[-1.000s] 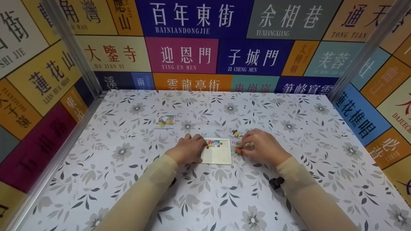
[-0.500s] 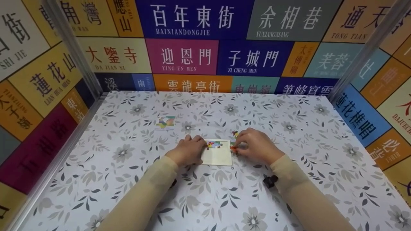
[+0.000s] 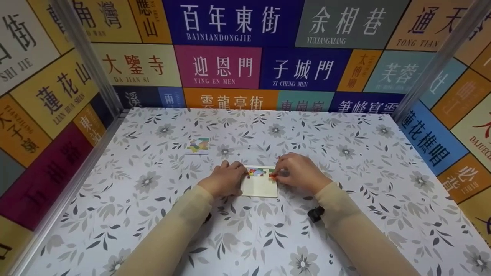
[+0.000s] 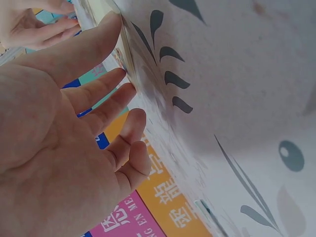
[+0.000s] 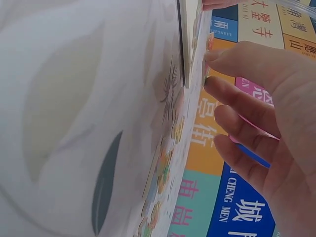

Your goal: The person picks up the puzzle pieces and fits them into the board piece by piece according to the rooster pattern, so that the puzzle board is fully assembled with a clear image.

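Observation:
A pale puzzle board (image 3: 259, 187) lies on the table, with a few joined colourful pieces (image 3: 256, 172) at its top left. My left hand (image 3: 226, 179) rests at the board's left side. In the left wrist view its thumb and two extended fingertips touch the board's edge (image 4: 126, 52), while the other fingers bend slightly. Above the board's upper right corner, my right hand (image 3: 301, 173) pinches a red and green jigsaw piece (image 3: 272, 176) between thumb and index finger. That piece shows edge-on in the right wrist view, beside the board (image 5: 189, 47).
Several loose jigsaw pieces (image 5: 162, 170) lie to the right of the board, mostly hidden by the right hand in the head view. A small picture card (image 3: 198, 146) sits farther back on the left. Printed panels (image 3: 222, 67) wall in the flower-patterned table (image 3: 307, 237).
My right hand has moved left with the jigsaw piece, from beside the loose pieces to over the board's upper right corner. The left hand stays at the board's left side.

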The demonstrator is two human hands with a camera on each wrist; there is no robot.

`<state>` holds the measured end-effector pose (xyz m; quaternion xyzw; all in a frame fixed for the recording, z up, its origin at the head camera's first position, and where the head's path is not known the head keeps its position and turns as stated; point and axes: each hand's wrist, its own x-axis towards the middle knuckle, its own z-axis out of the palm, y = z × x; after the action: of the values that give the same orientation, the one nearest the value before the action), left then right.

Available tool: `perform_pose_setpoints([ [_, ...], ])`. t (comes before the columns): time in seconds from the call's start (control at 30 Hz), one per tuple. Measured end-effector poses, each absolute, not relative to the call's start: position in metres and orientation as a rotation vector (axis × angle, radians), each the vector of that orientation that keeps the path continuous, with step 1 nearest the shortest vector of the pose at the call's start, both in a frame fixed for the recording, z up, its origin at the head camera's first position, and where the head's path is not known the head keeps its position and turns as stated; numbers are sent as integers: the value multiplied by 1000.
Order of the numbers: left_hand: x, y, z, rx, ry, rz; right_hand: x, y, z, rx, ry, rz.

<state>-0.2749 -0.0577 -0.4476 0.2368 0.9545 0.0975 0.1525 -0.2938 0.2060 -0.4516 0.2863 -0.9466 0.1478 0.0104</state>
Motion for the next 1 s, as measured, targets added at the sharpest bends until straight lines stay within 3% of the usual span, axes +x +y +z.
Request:
perform_pose_setpoints([
  [1.0,-276,-56,-449,636,2743,261,-308,192,-460,995,-2906,394],
])
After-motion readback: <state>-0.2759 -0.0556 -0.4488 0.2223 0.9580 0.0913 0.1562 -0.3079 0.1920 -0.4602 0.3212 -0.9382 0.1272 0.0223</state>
